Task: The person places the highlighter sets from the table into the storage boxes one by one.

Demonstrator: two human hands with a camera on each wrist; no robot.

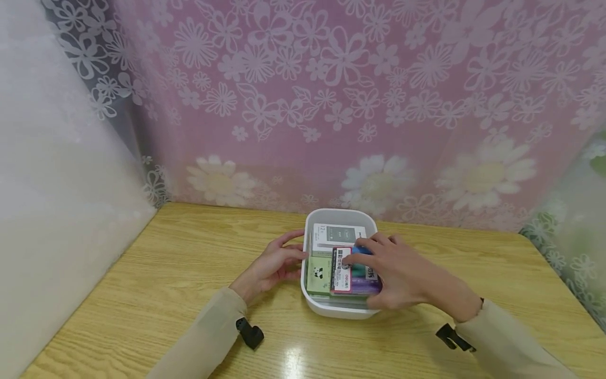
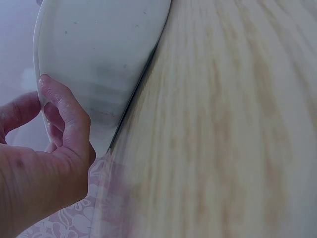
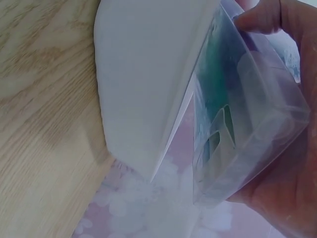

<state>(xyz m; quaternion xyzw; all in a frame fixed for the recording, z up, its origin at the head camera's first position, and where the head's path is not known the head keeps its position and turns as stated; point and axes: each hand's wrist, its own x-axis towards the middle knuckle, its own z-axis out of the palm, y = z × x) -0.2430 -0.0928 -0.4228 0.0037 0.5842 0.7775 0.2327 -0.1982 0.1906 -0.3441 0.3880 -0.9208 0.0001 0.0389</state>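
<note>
A white plastic bin (image 1: 339, 310) stands on the table. My left hand (image 1: 272, 268) is at its left side; in the left wrist view the curled fingers and thumb of my left hand (image 2: 62, 148) pinch its rim. My right hand (image 1: 402, 276) grips a clear plastic pack of colored pens (image 1: 342, 269) with a white, pink-edged label. The right wrist view shows this pen pack (image 3: 247, 109) tilted above the bin's edge. Inside the bin lie a green box with a panda picture (image 1: 318, 276) and a white box with a grey panel (image 1: 319, 237).
The bin sits on a light wooden table (image 1: 189, 252), near its back edge. A pink flowered curtain (image 1: 293, 137) hangs behind, with a whitish sheet (image 1: 71, 158) at the left. Black straps (image 1: 249, 332) are on both sleeves.
</note>
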